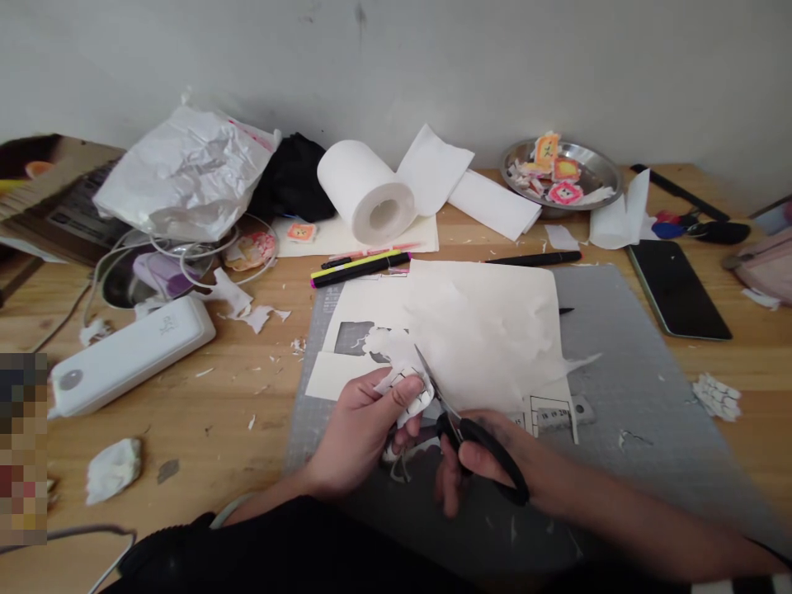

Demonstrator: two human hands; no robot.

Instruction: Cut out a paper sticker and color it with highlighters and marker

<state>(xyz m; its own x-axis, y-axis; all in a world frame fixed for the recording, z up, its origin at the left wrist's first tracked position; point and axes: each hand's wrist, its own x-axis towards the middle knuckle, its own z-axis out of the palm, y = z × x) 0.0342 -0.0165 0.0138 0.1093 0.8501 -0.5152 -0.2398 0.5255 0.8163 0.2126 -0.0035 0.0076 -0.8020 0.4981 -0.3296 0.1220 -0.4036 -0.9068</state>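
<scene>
My left hand [371,412] pinches a small white paper piece [417,400] with black lines on it, thumb on top. In my right hand [488,458] is a pair of black-handled scissors [454,421], fingers through the loops. The blades point up and away, close beside the paper piece's right edge; whether they touch it I cannot tell. Beneath both hands lie a grey cutting mat [600,355] and cream paper sheets [384,297], one with cut-out holes. A crumpled thin white sheet [488,330] covers part of them. A ruler [557,414] shows partly from under the paper.
Behind stand a paper roll [352,181], markers [362,268] and a metal plate [610,198] holding small coloured paper pieces. A phone [681,289] lies at right. A white power bank [133,355], a plastic bag [186,173] and a cardboard box [55,206] are at left.
</scene>
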